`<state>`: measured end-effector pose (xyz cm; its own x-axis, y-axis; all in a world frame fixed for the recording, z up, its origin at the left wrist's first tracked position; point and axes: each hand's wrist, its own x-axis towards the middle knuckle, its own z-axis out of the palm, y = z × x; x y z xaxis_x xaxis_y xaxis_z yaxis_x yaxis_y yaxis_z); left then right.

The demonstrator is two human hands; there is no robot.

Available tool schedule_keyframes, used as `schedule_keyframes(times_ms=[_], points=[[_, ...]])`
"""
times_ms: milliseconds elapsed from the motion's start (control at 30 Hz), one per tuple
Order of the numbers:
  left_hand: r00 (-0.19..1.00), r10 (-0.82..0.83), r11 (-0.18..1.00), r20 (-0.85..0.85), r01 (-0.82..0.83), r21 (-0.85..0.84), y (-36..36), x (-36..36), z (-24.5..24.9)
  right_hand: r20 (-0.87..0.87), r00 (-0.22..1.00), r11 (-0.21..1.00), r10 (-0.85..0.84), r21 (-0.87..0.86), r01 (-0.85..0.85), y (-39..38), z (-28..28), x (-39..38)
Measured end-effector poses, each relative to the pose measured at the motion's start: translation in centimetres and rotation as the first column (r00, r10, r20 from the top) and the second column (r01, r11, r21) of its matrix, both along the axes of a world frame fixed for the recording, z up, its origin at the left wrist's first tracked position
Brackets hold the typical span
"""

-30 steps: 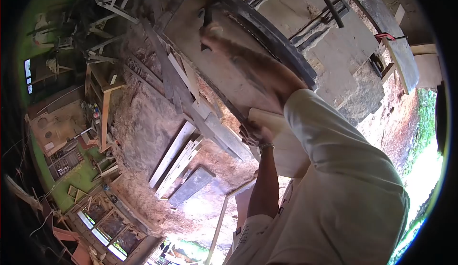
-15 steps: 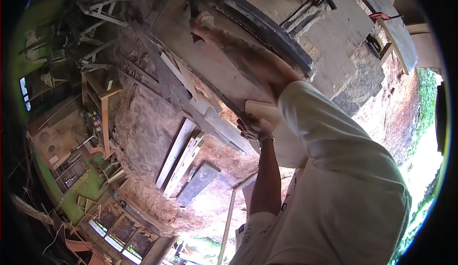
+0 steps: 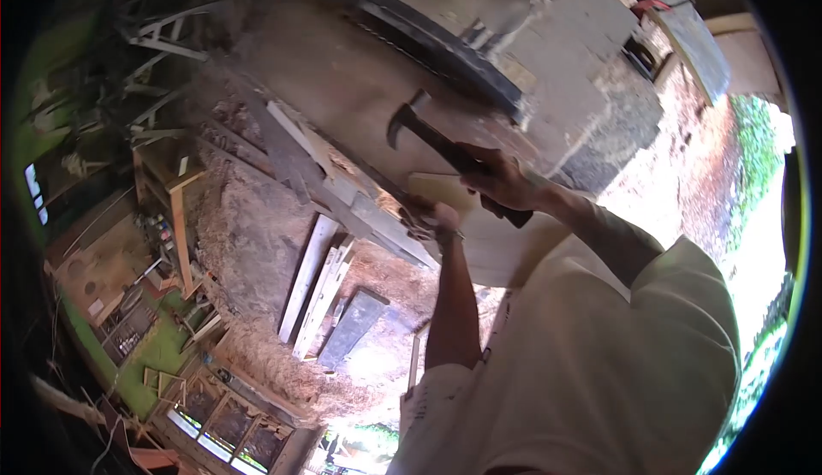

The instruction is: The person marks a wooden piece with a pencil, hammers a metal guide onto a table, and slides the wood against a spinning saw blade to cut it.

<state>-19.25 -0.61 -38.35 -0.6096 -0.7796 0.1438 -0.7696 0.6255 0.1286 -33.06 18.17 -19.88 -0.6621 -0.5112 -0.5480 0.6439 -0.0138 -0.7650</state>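
Note:
In my right hand [image 3: 501, 180] is a claw hammer [image 3: 441, 143], gripped by its dark handle, with its head pointing away from me over the workbench [image 3: 342, 73]. Close by, my left hand [image 3: 434, 218] is closed at the near edge of a pale wooden board [image 3: 488, 235]; its fingers are partly in shadow. The board lies against the bench edge, in front of my body. Part of it is hidden behind my arms and shirt.
A long dark beam [image 3: 428, 38] lies on the bench beyond the hammer. A red clamp [image 3: 651, 6] sits at the far right end. Planks [image 3: 321, 282] lean below the bench over a floor strewn with shavings. A wooden stand [image 3: 178, 218] is at left.
My right hand has come back from the far part of the bench and now holds the hammer up near the board. My left hand has stayed at the board's edge.

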Motion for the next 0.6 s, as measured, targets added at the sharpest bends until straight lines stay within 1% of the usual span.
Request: schedule_keyframes(times_ms=[33, 67, 100, 133, 200, 267, 300, 400, 433, 533, 567, 600], points=[[0.999, 0.036, 0.996, 0.028, -0.038, 0.085, 0.6, -1.8, 3.3, 0.044, 0.998, 0.994, 0.047, 0.093, -0.051, 1.9, 0.0, 1.7], [0.996, 0.065, 0.983, 0.059, -0.074, 0.165, 0.8, -2.8, 5.5, 0.094, 0.992, 0.979, 0.086, 0.179, -0.101, 3.6, 0.0, 3.3], [0.997, 0.044, 0.981, 0.062, -0.055, 0.185, 0.9, -3.0, 6.0, 0.162, 0.984, 0.991, 0.068, 0.106, -0.086, 6.0, 0.9, 3.1], [0.998, 0.024, 0.979, 0.061, -0.036, 0.201, 0.8, -3.2, 6.4, 0.124, 0.990, 0.955, -0.068, 0.294, 0.029, 6.7, 0.3, 4.7], [0.999, 0.009, 0.974, 0.051, -0.020, 0.224, 0.7, -3.5, 6.3, 0.081, 0.997, 0.957, 0.000, 0.288, -0.023, 7.9, 0.1, 4.9], [0.999, 0.002, 0.972, 0.049, -0.014, 0.236, 0.4, -3.1, 5.8, 0.112, 0.992, 0.969, -0.060, 0.246, 0.031, 6.4, 0.3, 6.2], [1.000, -0.008, 0.985, -0.013, 0.010, 0.174, 0.5, -3.2, 5.5, 0.123, 0.988, 0.972, -0.094, 0.225, 0.064, 6.1, 0.3, 6.6], [0.999, 0.022, 0.974, 0.047, -0.032, 0.225, 0.3, -3.4, 5.6, 0.185, 0.973, 0.954, -0.137, 0.290, 0.080, 7.3, 0.1, 6.5], [1.000, 0.007, 0.975, 0.022, -0.012, 0.224, 0.3, -3.3, 5.5, 0.109, 0.986, 0.958, -0.130, 0.269, 0.096, 8.0, 0.4, 6.3], [1.000, -0.001, 0.975, -0.028, 0.008, 0.220, 0.2, -3.0, 5.0, 0.006, 0.992, 0.953, -0.123, 0.279, 0.117, 6.2, 0.2, 8.0], [1.000, 0.006, 0.975, -0.028, 0.001, 0.222, 0.1, -2.9, 4.8, 0.043, 0.997, 0.962, -0.061, 0.269, 0.047, 7.2, 0.5, 7.9], [0.999, 0.018, 0.975, -0.034, -0.010, 0.223, 0.0, -3.0, 4.6, 0.176, 0.984, 0.975, 0.023, 0.212, -0.061, 8.6, 1.0, 6.8]])
